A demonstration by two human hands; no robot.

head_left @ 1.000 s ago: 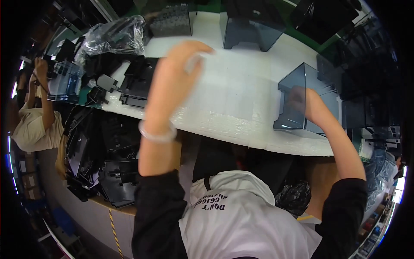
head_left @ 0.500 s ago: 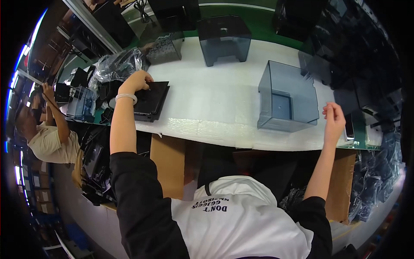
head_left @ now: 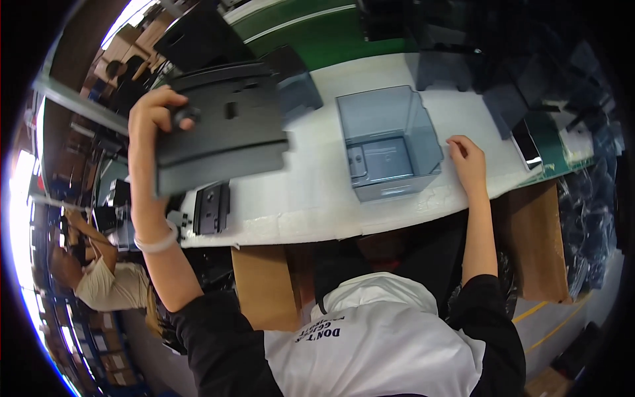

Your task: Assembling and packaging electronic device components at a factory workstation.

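My left hand grips a flat dark grey plastic panel by its left edge and holds it up above the left part of the white table. A translucent blue-grey plastic box, open at the top, stands in the middle of the table. My right hand rests on the tabletop just right of that box, fingers loosely curled, holding nothing. A smaller black plastic part lies on the table below the raised panel.
More grey boxes and dark parts stand along the table's far side. A phone lies at the right end. Cardboard boxes sit under the table's front edge. Another person works at the far left.
My left hand has lifted the dark panel off the stack at the left and brought it up toward the middle. My right hand has shifted in close to the blue-grey box.
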